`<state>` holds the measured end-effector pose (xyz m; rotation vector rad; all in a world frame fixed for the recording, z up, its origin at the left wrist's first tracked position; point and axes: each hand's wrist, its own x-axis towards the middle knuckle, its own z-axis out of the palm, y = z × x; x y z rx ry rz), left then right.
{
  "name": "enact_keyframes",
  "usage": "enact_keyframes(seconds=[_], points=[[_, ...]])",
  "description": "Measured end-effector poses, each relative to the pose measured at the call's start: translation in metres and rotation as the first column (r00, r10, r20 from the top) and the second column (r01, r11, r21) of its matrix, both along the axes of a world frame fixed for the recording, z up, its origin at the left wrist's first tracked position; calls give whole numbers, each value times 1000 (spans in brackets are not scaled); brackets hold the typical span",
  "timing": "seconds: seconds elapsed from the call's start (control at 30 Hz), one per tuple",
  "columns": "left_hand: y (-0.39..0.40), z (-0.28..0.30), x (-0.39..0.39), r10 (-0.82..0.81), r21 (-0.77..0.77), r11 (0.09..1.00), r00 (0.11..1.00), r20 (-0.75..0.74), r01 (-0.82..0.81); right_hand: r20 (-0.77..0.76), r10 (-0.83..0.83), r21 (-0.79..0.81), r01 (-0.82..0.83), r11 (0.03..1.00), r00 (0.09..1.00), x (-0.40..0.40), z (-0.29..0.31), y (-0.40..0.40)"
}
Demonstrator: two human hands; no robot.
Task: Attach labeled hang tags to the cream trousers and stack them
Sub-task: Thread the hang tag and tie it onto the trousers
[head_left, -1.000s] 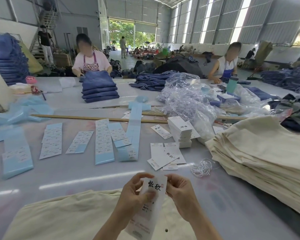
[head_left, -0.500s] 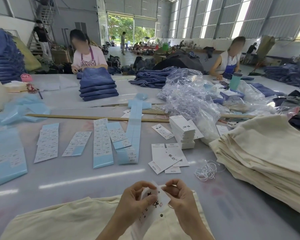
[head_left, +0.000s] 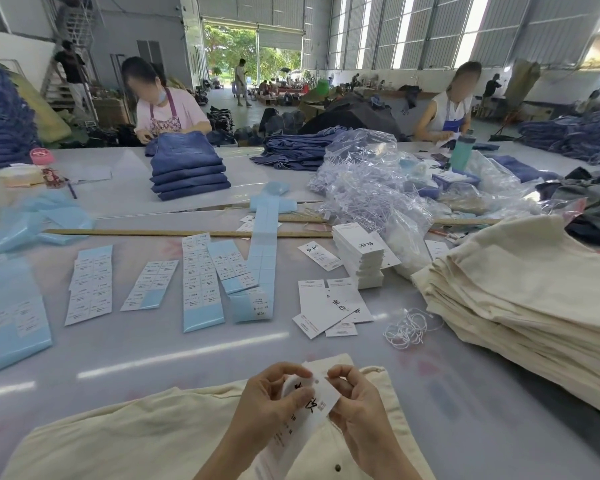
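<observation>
Cream trousers [head_left: 125, 441] are lying at six o'clock — left hand [head_left: 267, 403] and right hand [head_left: 357, 403] are both pinching a white hang tag [head_left: 314, 398] above them — stack [head_left: 520, 299] sitting at three o'clock.

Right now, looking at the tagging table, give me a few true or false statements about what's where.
1. Both hands hold the hang tag: left hand, right hand. True.
2. The tag is held over cream trousers. True.
3. The stack of cream trousers lies to the left. False: it lies to the right.
4. The white strings lie on that stack. False: they lie on the table beside it.
</observation>
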<state>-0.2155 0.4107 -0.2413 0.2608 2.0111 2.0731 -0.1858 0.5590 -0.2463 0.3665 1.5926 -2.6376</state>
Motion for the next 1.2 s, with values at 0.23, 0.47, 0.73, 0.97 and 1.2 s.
enact_keyframes(seconds=[0.23,0.47,0.73,0.97,1.2], points=[[0,-1,15,-3,-22,1000,999,-42,2,13,-65,-146,66,987,998,17,-2,-3],[-2,-1,34,6,16,1000,1000,-2,-6,48,-96,-85,100,991,994,37,-5,-7],[-12,-11,53,65,-95,993,995,-72,-72,63,-189,152,178,972,980,58,-10,-18],[-11,-8,67,105,-129,985,992,-75,-114,70,-171,175,156,972,983,82,-14,-29],[-37,3,35,30,-368,919,955,-294,-142,81,-61,474,16,880,995,106,-12,-27]])
